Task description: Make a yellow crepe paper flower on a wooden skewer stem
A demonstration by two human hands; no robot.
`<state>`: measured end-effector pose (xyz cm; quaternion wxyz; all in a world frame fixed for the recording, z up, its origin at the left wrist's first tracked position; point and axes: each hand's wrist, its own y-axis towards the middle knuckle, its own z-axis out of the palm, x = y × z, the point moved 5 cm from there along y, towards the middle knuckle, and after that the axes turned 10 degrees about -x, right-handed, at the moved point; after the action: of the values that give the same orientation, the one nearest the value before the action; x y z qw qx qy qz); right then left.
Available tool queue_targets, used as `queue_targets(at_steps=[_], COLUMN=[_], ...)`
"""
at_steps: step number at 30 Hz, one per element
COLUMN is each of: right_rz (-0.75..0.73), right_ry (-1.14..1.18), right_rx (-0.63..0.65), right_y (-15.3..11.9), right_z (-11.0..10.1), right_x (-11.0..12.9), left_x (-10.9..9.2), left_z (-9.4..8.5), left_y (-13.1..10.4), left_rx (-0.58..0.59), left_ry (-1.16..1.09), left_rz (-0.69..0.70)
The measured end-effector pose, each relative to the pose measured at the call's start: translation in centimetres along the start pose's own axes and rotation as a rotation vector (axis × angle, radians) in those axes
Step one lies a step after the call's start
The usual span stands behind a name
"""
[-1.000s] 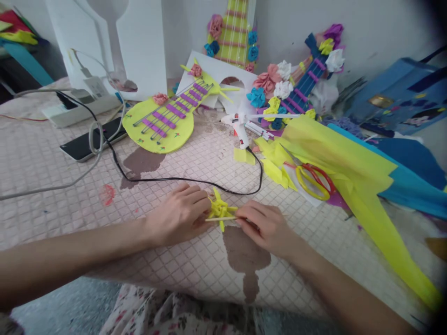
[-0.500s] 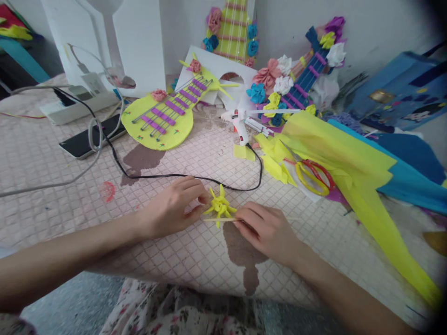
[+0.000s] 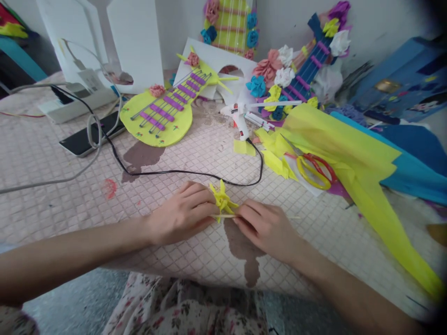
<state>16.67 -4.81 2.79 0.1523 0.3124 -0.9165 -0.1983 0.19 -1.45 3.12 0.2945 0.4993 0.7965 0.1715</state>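
A yellow crepe-paper flower (image 3: 223,200) with narrow, pointed petals lies between my two hands on the quilted cloth. Along its near side runs a thin pale wooden stick (image 3: 226,216). My right hand (image 3: 266,228) pinches this stick, whose far end sticks out to the right past the fingers. My left hand (image 3: 186,211) is closed, its fingertips at the stick's left end and against the flower's left petals. The left fingertips are partly hidden behind the hand.
A white glue gun (image 3: 239,120) trails a black cord (image 3: 174,171) across the cloth. Scissors (image 3: 316,171) lie on yellow crepe paper (image 3: 345,139) at the right. Behind stand a yellow paper guitar (image 3: 164,116) and a blue one (image 3: 307,77). A phone (image 3: 78,139) lies left.
My left hand has moved right and its fingers have closed at the stick's left end beside the flower. My right hand keeps its pinch on the stick. The view has shifted slightly.
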Motion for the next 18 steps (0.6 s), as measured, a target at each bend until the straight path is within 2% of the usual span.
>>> queue_targets(at_steps=[18], right_rz=[0.012], right_ry=[0.006], right_rx=[0.017], right_y=[0.02], right_z=[0.34], right_x=[-0.04], left_x=[-0.87], left_z=[0.35], left_y=[-0.35], left_rx=[0.037], left_ry=[0.170], left_rz=[0.177])
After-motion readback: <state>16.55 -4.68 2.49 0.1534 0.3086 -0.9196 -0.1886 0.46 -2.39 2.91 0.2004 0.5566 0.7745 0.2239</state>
